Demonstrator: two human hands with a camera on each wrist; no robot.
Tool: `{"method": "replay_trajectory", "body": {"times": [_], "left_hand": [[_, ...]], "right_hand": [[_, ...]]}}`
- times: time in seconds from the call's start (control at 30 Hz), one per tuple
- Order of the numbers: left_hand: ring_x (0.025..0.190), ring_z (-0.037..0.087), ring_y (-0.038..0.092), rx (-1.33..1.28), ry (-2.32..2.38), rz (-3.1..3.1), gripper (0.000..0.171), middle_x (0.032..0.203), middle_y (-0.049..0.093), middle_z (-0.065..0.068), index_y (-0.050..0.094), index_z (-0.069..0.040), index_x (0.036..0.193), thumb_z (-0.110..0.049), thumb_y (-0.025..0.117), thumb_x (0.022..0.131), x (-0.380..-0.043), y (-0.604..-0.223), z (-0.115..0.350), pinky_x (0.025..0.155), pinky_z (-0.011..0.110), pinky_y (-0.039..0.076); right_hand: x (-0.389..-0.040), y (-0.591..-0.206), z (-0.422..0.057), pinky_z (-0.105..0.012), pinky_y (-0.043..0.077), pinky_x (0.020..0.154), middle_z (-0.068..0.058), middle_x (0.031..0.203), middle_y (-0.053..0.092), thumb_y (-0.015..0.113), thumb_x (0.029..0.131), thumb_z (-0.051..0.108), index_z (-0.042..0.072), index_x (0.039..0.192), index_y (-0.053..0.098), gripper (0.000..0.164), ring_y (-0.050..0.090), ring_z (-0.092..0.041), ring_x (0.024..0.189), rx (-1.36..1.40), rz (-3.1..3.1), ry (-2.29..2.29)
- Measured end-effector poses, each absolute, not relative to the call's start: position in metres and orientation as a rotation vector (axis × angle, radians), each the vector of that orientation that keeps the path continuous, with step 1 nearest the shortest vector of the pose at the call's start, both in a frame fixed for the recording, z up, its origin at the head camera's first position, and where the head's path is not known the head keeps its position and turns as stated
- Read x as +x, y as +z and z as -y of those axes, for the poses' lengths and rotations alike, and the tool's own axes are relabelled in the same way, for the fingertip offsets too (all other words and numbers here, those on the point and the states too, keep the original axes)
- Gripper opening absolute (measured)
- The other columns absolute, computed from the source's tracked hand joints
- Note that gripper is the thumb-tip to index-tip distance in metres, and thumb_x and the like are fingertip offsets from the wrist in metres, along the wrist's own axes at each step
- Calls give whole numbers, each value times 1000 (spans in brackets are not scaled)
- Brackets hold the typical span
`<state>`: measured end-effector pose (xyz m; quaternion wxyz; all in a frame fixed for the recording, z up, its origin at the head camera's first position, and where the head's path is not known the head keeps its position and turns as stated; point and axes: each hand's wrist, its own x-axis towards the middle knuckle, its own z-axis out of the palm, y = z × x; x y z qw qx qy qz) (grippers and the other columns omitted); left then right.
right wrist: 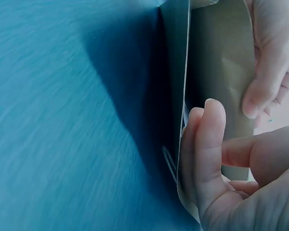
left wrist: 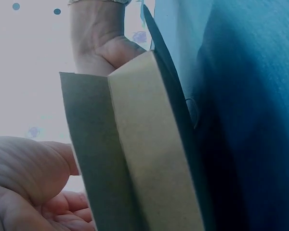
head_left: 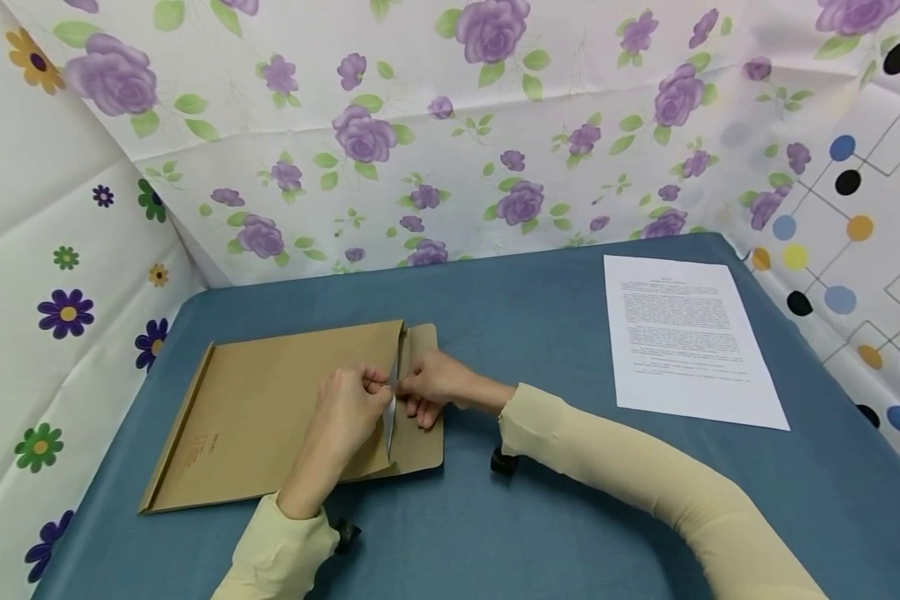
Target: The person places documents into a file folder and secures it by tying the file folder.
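A brown cardboard file folder [head_left: 300, 392] lies on the table, its cover slightly raised along the right edge. My left hand [head_left: 352, 408] pinches that cover edge, and in the right wrist view its thumb [right wrist: 254, 102] presses the inner face of the panel. My right hand [head_left: 437, 382] is at the opening, thumb and index finger drawn together on the folder's edge. Its other fingers [right wrist: 209, 144] lie along the back flap [head_left: 426, 450]; the exact pinch point is hidden. A pale strip [head_left: 390, 425] shows in the gap. The folded side panel [left wrist: 139, 130] stands in the left wrist view.
A printed white sheet [head_left: 682, 333] lies flat at the right of the blue-covered table [head_left: 525, 292]. Flowered cloth [head_left: 390, 133] hangs behind, with dotted cloth [head_left: 855, 250] at the right. A thin loop [right wrist: 168, 163] sticks out under the folder's back flap.
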<state>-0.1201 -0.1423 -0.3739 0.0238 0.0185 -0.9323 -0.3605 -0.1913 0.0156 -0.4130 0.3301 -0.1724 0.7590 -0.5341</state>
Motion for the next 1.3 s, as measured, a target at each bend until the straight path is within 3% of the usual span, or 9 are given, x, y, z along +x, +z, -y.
{"method": "replay_trajectory", "body": {"times": [0.23, 0.5, 0.73, 1.07, 1.3], "left_hand": [[68, 18, 62, 66, -1087, 2901, 8, 81, 69, 8, 73, 1, 94, 2, 69, 87, -122, -382, 139, 61, 31, 51], [70, 19, 61, 85, -1101, 2935, 7, 82, 67, 9, 72, 1, 95, 2, 69, 88, -122, -389, 137, 60, 29, 49], [69, 19, 59, 84, -1096, 2980, 8, 83, 65, 9, 70, 1, 97, 1, 69, 89, -121, -394, 136, 58, 29, 48], [69, 19, 57, 59, -1021, 3012, 9, 80, 63, 7, 69, 1, 95, 2, 71, 86, -122, -403, 136, 57, 29, 45], [67, 18, 57, 41, -1015, 3033, 10, 80, 64, 7, 69, 1, 96, -2, 73, 88, -122, -408, 138, 58, 30, 46]], "right_hand": [[-194, -415, -35, -28, 45, 46, -10, 73, 70, 60, 105, 14, 1, 90, 77, 26, 59, -15, 53, -634, -2173, -1286], [-191, -410, -51, -33, 55, 61, -8, 89, 72, 63, 103, 14, 3, 112, 76, 19, 67, -23, 72, -746, -2258, -1229], [-186, -406, -66, -27, 52, 74, -3, 109, 73, 65, 102, 17, 5, 119, 74, 22, 65, -11, 85, -914, -2434, -1130], [-188, -404, -105, -45, 46, 105, -9, 127, 67, 67, 102, 26, 3, 130, 67, 36, 61, -26, 121, -1017, -2584, -959], [-195, -411, -148, -53, 41, 108, -13, 132, 65, 65, 102, 34, 2, 133, 65, 45, 56, -32, 127, -1030, -2687, -914]]}}
